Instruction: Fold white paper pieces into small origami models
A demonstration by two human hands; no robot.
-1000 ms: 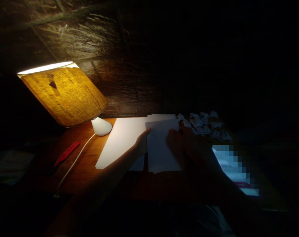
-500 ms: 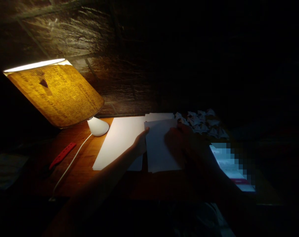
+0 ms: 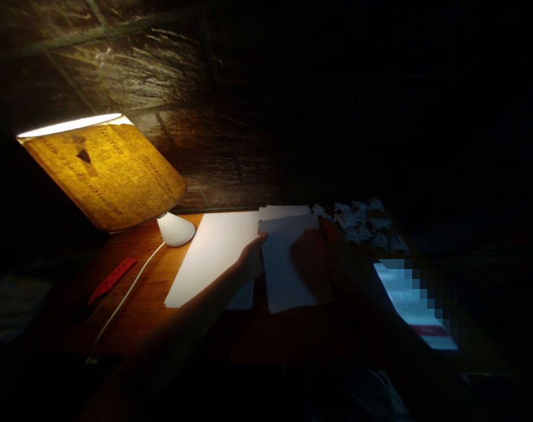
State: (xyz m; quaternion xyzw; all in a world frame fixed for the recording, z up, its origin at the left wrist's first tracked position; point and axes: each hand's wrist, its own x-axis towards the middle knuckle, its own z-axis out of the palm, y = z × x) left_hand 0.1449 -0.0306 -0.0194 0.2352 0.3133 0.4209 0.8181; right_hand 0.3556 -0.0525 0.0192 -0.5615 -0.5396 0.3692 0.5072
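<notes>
A white sheet of paper (image 3: 280,266), perhaps more than one layer, is held up over the desk. My left hand (image 3: 252,256) grips its left edge, thumb lying on top and fingers hidden beneath. At the sheet's upper right edge is my right hand (image 3: 333,240), closed on the paper as far as the deep shadow lets me see. Its dark shadow falls across the sheet. Left of my left hand lies a larger pile of white paper (image 3: 220,249), partly covered by my forearm. More white sheets (image 3: 288,210) show behind the held one.
A lit lamp (image 3: 103,176) with a newsprint shade stands at the left, its white cord (image 3: 124,298) running to the front edge. Near the cord lies a red strap (image 3: 114,280). Several folded paper pieces (image 3: 358,225) sit at the back right, beyond a glowing screen (image 3: 418,308).
My right hand has shifted right, from over the sheet to its right edge. My left hand keeps its hold. The whole view has moved slightly, so things appear a little lower.
</notes>
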